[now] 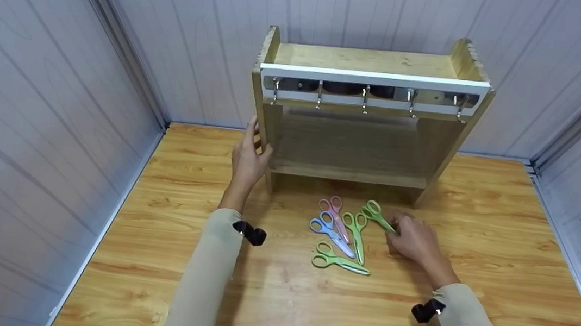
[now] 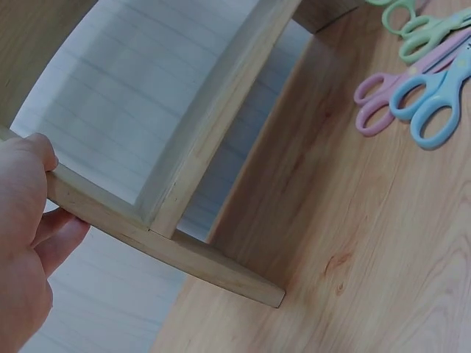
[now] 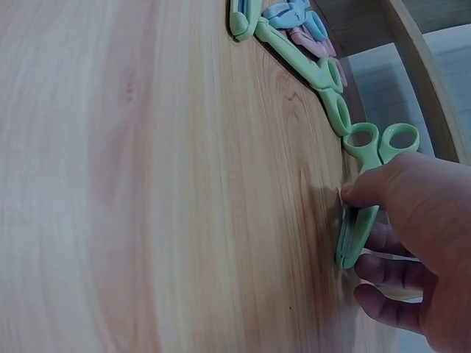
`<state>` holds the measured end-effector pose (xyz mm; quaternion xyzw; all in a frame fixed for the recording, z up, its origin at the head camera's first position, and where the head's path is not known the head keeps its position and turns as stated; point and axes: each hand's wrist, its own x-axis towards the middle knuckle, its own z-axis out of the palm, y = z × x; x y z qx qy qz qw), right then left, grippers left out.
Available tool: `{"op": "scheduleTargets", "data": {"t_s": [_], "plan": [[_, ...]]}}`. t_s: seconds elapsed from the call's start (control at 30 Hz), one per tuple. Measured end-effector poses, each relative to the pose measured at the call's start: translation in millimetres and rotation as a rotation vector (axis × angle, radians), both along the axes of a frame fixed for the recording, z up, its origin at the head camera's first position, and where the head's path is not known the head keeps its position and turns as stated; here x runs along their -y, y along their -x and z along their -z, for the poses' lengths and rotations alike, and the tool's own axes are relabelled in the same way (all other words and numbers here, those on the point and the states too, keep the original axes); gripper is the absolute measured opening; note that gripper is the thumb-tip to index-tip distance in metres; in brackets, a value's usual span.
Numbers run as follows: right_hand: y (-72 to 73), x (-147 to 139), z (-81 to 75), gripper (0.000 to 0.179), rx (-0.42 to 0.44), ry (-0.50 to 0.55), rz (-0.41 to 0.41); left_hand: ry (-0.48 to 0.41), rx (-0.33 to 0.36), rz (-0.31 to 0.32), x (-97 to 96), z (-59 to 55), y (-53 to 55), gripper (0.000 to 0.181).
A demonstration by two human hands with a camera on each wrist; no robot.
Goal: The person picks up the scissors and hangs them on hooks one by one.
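Note:
My left hand [image 1: 249, 165] grips the left side panel of a small wooden shelf [image 1: 346, 174]. Seen in the left wrist view, the thumb lies on one face of that panel [image 2: 213, 268] and fingers show on the other. My right hand [image 1: 415, 240] pinches the blade end of a pair of green scissors [image 1: 374, 212], between thumb and fingers in the right wrist view. Left of it on the table lie pink scissors [image 1: 334, 212], blue scissors [image 1: 334, 235] partly over them, green scissors [image 1: 356, 236] and another green pair [image 1: 339, 261] nearest me.
Across the shelf's upper front runs a white rail [image 1: 374, 77] with several metal hooks [image 1: 365, 99]. The shelf stands at the back of the wood-grain table [image 1: 285, 304], before a pale panelled wall [image 1: 217, 40]. More wall panels close off both sides.

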<state>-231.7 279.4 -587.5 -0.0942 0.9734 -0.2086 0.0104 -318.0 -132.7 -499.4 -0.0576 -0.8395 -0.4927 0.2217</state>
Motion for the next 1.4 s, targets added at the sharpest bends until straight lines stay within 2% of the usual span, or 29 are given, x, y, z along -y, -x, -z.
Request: {"op": "scheduleTargets", "data": {"t_s": [0.4,0.6,1.1,1.4], "plan": [[-1.1,-3,1.2,0.011,0.004,0.008,-0.027,-0.021,-0.018,0.033,0.7,3.9,0.7,0.071],[-4.0,-4,-0.3,0.009,0.014,0.02,-0.023,0.001,-0.022,0.023,0.7,4.9,-0.2,0.07],[-0.5,-10,-17.0,0.015,-0.042,0.033,-0.037,0.02,-0.03,0.012,1.0,-1.3,1.1,0.072],[1.7,-13,-29.4,0.018,-0.069,0.015,-0.059,-0.001,-0.006,0.023,-1.4,-2.6,1.1,0.074]]}}
